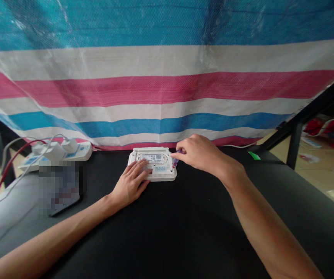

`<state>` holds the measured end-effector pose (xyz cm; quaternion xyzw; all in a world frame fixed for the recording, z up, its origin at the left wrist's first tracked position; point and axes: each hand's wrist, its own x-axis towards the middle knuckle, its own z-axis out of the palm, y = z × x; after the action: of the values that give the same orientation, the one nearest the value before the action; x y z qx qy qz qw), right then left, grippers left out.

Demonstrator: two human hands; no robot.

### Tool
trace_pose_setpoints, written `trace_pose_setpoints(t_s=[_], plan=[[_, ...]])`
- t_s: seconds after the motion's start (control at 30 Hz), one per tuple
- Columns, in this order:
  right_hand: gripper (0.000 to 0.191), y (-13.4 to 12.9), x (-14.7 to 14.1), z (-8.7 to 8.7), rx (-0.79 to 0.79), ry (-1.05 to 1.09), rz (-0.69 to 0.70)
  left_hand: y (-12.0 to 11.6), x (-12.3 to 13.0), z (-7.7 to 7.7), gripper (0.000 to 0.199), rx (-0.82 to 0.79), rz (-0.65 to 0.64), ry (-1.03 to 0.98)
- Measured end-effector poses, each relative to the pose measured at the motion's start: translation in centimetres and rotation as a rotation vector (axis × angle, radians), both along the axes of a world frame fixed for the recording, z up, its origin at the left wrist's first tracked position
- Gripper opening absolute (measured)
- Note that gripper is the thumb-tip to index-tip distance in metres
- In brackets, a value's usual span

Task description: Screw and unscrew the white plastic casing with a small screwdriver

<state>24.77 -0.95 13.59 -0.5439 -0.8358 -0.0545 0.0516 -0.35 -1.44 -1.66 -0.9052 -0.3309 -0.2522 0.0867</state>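
Observation:
A white electronic device [162,175] with printed labels and vent holes lies flat on the black table [167,224]. Across its left part rests my left hand [130,182], fingers spread over the surface and holding nothing. At the device's right edge, my right hand [198,153] pinches a small purple tool [176,159] between thumb and fingers. The tool's lower end, which looks reddish, meets or nearly meets the device's right side. Part of the tool is hidden by the fingers.
A white power strip [84,152] with plugs and cables sits at the back left, with a blurred-out dark device [65,193] in front. A small green packet [254,155] lies at the back right. Striped sheeting [161,89] hangs behind the table.

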Motion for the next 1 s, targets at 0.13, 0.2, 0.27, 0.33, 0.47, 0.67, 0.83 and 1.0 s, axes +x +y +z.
trace_pose_setpoints(t_s=[0.13,0.2,0.27,0.33,0.47,0.67,0.83,1.0], plan=[[0.020,-0.2,0.5,0.0,-0.031,0.071,0.115,0.0,0.0,0.0,0.028,-0.002,-0.006,-0.008],[0.019,-0.4,0.6,0.2,-0.053,0.079,0.162,0.0,0.0,0.0,0.028,-0.001,-0.005,-0.012],[0.016,-0.5,0.5,0.3,-0.071,0.081,0.170,0.0,0.0,-0.1,0.028,-0.002,-0.005,-0.013],[0.013,-0.6,0.3,0.4,-0.088,0.074,0.136,0.1,0.0,-0.1,0.028,-0.001,-0.007,-0.012],[0.020,-0.4,0.1,0.4,-0.075,0.045,0.089,0.1,0.0,-0.2,0.028,0.000,-0.007,-0.007],[0.035,0.2,0.1,0.0,-0.003,-0.038,0.036,0.0,0.0,-0.1,0.027,0.008,-0.011,-0.008],[0.038,0.3,-0.4,-0.3,0.012,-0.076,-0.029,0.1,0.0,0.0,0.028,0.009,-0.008,-0.004],[0.023,0.2,0.0,-0.5,-0.022,-0.022,0.071,0.1,0.0,0.0,0.027,0.009,-0.014,-0.004]])
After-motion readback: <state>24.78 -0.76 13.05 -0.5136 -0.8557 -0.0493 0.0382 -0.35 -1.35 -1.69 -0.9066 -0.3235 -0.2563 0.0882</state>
